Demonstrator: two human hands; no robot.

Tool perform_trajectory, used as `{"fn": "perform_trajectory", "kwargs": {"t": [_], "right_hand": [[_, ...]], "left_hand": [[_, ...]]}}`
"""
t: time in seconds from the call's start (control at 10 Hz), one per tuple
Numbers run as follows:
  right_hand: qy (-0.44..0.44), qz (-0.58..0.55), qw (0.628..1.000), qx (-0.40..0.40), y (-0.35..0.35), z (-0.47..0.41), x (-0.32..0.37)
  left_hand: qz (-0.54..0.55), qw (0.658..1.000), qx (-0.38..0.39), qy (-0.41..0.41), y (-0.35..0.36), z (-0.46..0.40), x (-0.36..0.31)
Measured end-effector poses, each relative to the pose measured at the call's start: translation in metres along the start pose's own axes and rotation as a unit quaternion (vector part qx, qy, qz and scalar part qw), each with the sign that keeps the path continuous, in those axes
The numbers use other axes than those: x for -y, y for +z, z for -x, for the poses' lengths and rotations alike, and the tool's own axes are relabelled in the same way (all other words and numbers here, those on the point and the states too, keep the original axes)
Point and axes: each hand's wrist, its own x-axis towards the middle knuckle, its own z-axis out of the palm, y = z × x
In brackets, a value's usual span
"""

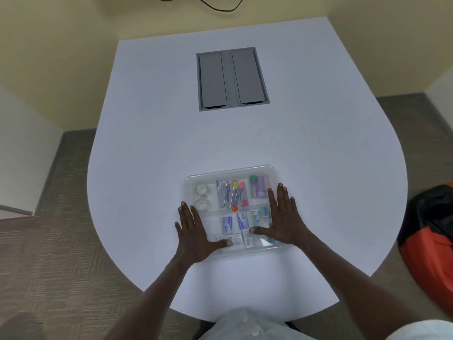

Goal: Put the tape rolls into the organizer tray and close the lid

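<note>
Two clear tape rolls (201, 197) lying in far-left compartment of clear plastic organizer tray (229, 171), under transparent lid (261, 169). Left hand (196, 235) and right hand (284, 218) flat, fingers spread, gripping nothing, pressing near corners. Risk: uneven pressure leaving far edge unlatched.

The light is soft, even and rather dim, with a cool bluish cast on the white table (245, 143). Just near of the left hand (193, 238) and the right hand (285, 223), faint blurred shadows of the forearms lie on the tabletop, so the light seems to fall from above and ahead. Between the hands, the clear lid (230, 174) gives weak milky glare that hazes the contents. Wide-angle distortion bows the table edges far out from both hands. The whole picture is slightly soft and grainy.
</note>
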Motion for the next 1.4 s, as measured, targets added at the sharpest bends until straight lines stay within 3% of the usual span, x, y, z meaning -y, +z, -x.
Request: {"fn": "perform_trajectory", "kwargs": {"t": [0.2, 0.4, 0.6, 0.9, 1.3, 1.4], "right_hand": [[-0.031, 0.044, 0.993, 0.109, -0.010, -0.004, -0.004], [-0.036, 0.049, 0.990, 0.126, -0.009, -0.005, -0.003], [-0.032, 0.030, 0.994, 0.099, -0.011, 0.003, 0.002], [0.056, -0.032, 0.997, -0.032, 0.031, 0.054, -0.009], [0.046, 0.049, 0.997, -0.047, 0.024, 0.058, -0.005], [0.034, 0.030, 0.995, -0.091, 0.013, 0.051, 0.001]], "left_hand": [[-0.010, 1.000, 0.027, 0.002, -0.003, 0.002, -0.001], [-0.018, 1.000, 0.017, 0.001, 0.000, 0.003, -0.002], [-0.012, 1.000, 0.008, 0.012, -0.001, 0.005, -0.002], [0.068, 0.994, -0.089, -0.016, 0.029, 0.042, 0.009], [-0.004, 0.999, -0.045, -0.022, 0.031, 0.039, 0.009], [-0.001, 0.998, -0.053, -0.021, 0.024, 0.034, 0.007]]}}
